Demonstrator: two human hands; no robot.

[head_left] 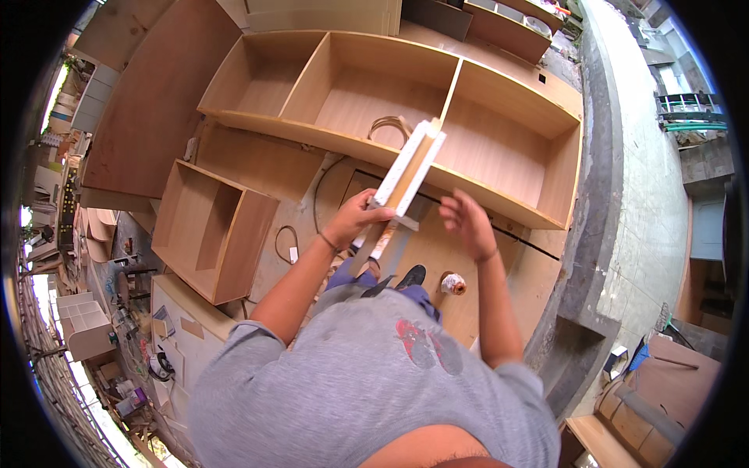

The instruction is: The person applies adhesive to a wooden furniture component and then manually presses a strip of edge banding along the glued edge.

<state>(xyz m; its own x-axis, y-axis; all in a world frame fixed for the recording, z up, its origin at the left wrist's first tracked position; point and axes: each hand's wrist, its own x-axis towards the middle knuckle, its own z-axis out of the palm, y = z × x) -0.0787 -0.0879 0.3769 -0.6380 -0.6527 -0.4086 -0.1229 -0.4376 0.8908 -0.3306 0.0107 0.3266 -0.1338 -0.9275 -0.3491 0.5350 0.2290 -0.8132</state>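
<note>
My left hand [356, 221] is wrapped round the near part of a long narrow piece [413, 168] with white edges and a tan middle strip. The piece tilts away from me, its far end overlapping the front edge of a large wooden cabinet frame [343, 138]. Below that hand, a flat grey blade-like strip [361, 256] points down toward my legs; how it is held I cannot tell. To the right of the piece, my right hand [468, 225] is raised apart from it, fingers loosely bent and spread, with nothing visible in them.
A coil of thin edging [390, 122] lies inside the cabinet's middle compartment. A smaller wooden box [204, 226] stands at left. Near my shoe [412, 276] is a white-and-brown container [452, 283]. A grey concrete ledge [601, 187] runs along the right.
</note>
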